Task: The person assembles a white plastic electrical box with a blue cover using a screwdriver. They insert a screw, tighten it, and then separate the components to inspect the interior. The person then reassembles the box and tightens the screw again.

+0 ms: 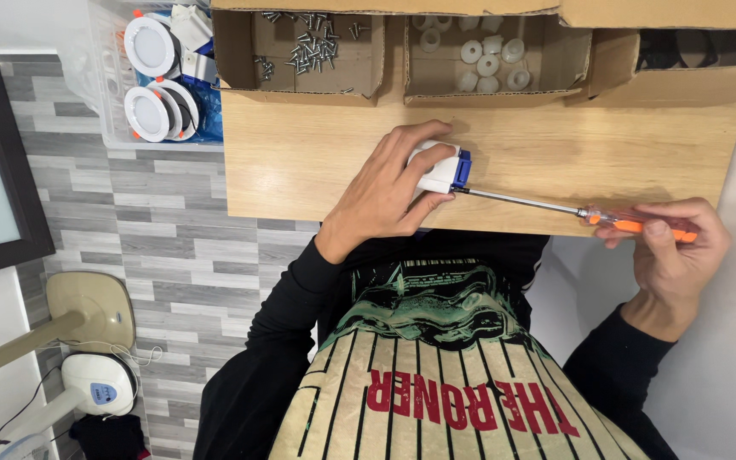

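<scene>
- The left hand (385,192) presses a small white housing with a blue end piece (443,167) down on the wooden worktop (300,162), near its front edge. The grip is clenched over the top and sides of the housing, thumb below, fingers curled across it.
- The right hand (675,247) holds a screwdriver with an orange handle (641,224). Its grip is closed around the handle, thumb lying along it. The long steel shaft runs level across the worktop, and its tip meets the blue end of the housing.
- To do this well, I judge the shaft should stay in line with the fastener, with steady push along its axis while turning, so the tip does not slip out.
- The holding hand should bear straight down so the housing cannot roll or slide. Fingers are best kept clear of the blue end where the tip sits.
- At the back of the worktop stand open cardboard boxes: one with loose screws (313,43), one with white round plastic parts (491,55).
- A clear bin with round white lamp fittings (151,77) sits to the side, beyond the worktop's edge.
</scene>
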